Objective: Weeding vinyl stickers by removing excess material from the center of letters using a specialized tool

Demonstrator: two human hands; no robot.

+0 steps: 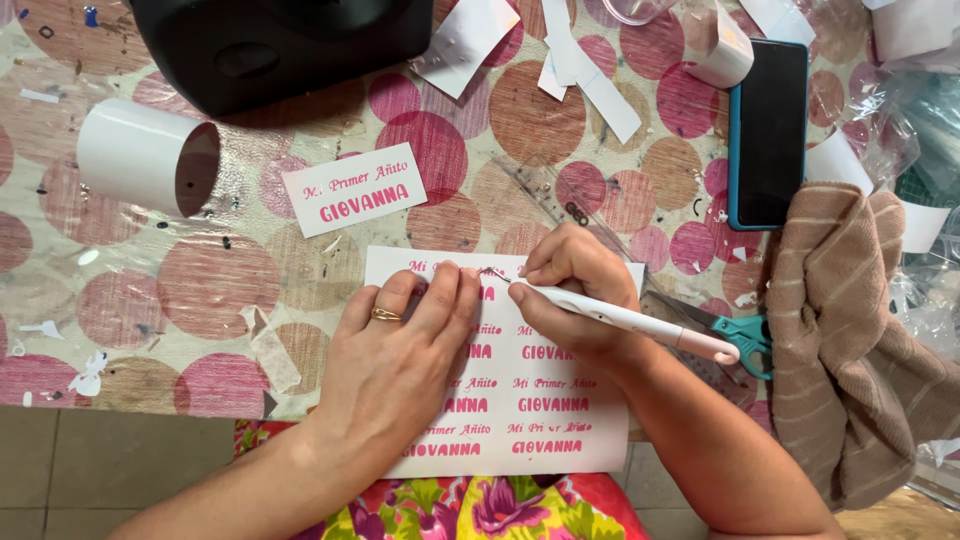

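Printed sheet (pixel 560 400) lies at near table edge, overhanging it. It's pinned flat by left hand (pixel 400 350), fingers together & extended. White craft knife (pixel 620 318) is gripped pen-style by right hand (pixel 570 295), tip on sheet's top row. Dotted tablecloth (pixel 200 270) is cluttered w/ scraps; scissors (pixel 745 335), towel (pixel 850 340) just right.

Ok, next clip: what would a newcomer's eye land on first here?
Probably the white sheet of pink printed labels at the table's near edge, with the left hand pressing it flat and the right hand working a white pen-shaped knife along its top. Next, the white paper roll lying at the left and the dark phone at the right.
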